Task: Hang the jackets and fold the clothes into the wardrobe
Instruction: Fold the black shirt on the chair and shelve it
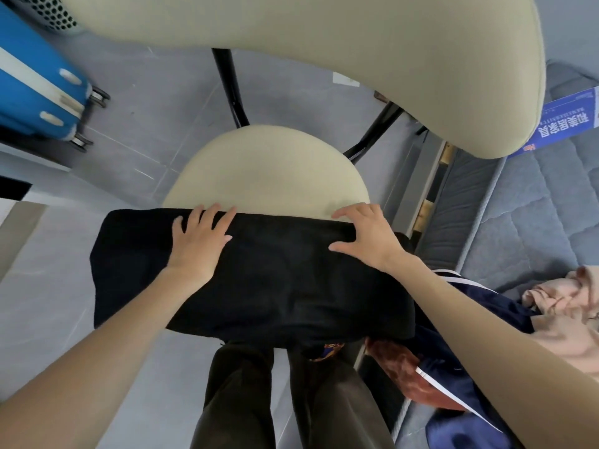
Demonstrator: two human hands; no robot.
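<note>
As the person stands over the chair, a folded black garment [275, 280] lies across the near edge of the cream chair seat [265, 170]. Its far fold runs straight across the seat, its left end hangs out past the seat's left edge, and its near side droops off the front edge toward the person's dark trousers [240, 400].

Both hands rest flat on top of the garment, clamped on nothing. The left hand [199, 241] lies palm down near the garment's far edge, left of centre, with its fingers spread and nearly straight. The right hand [368, 236] is at the far right corner of the fold. Its fingers are splayed, the fingertips reach over the fold onto the cream cushion, and the thumb lies on the black cloth.

Beyond the seat, the cream backrest [324, 59] curves across the top of the view on black legs. A blue suitcase [29, 92] on wheels stands on the grey tiled floor [146, 102] to the left. On the right is a grey quilted mattress [534, 222] with a blue printed sheet [567, 121] at its far end. More clothes are heaped along its near edge: a pink garment [564, 319], a navy garment [447, 361] with white piping, and a rust-coloured garment [393, 361] just beside the black one.
</note>
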